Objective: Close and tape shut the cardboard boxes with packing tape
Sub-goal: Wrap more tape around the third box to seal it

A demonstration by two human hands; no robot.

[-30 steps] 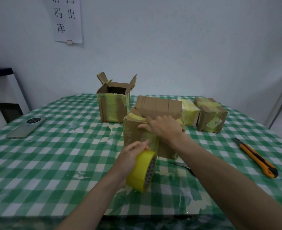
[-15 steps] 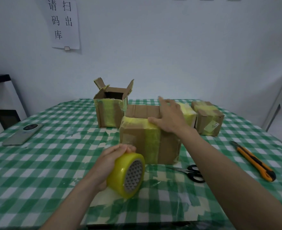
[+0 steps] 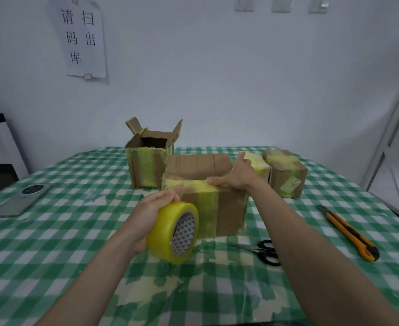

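Nearest you, your left hand grips the yellow tape roll just in front of the middle box, so you appear to be partway through taping it; next, the strip needs drawing over the top and cutting, perhaps with the scissors near right. Farther on, your right hand lies flat, fingers spread, pressing the box's top near edge, while the open box waits behind.
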